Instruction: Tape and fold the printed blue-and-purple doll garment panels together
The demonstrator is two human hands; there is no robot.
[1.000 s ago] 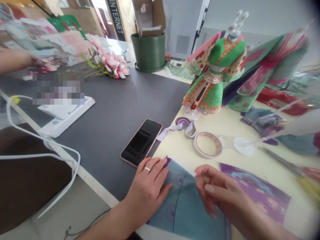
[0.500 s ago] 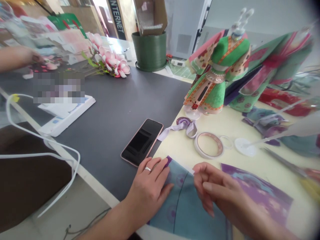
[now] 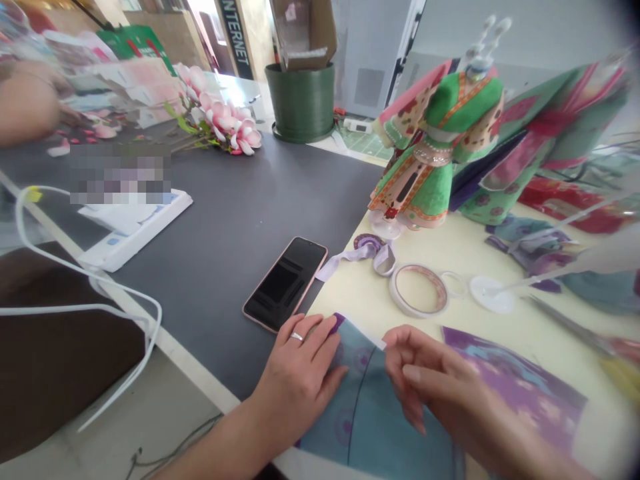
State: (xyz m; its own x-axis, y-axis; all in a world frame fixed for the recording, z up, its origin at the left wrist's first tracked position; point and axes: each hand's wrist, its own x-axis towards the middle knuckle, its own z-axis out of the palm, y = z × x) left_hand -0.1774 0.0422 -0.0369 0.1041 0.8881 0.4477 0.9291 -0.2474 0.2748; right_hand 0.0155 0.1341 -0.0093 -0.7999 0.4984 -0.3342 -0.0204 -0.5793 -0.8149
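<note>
Left hand (image 3: 297, 380) is held open and laid flat, with the fingers lightly spread, on the upper left edge of a teal printed paper sheet (image 3: 375, 427); a ring is worn on one finger. Right hand (image 3: 425, 380) is half curled at the sheet's right edge, but the fingertips are partly hidden, so whether the sheet is pinched cannot be told. The sheet lies at the near edge of the cream mat (image 3: 345, 297), and a white paper strip (image 3: 363, 331) is seen along its upper edge. It is judged light, thin and only slightly stiff, liable to crease or slide, so it is best taken by its edges with flat fingers. A purple patterned sheet (image 3: 515, 380) is placed at 3 o'clock from the right hand. A roll of clear tape (image 3: 417, 290) and a lilac ribbon (image 3: 345, 263) lie at 12 o'clock, and a phone (image 3: 285, 283) lies at 11 o'clock on the dark grey counter (image 3: 210, 220). Farther off, a paper costume on a stand (image 3: 435, 153) is placed at 1 o'clock, and a co-worker's hand (image 3: 30, 100) is seen at 10 o'clock.
</note>
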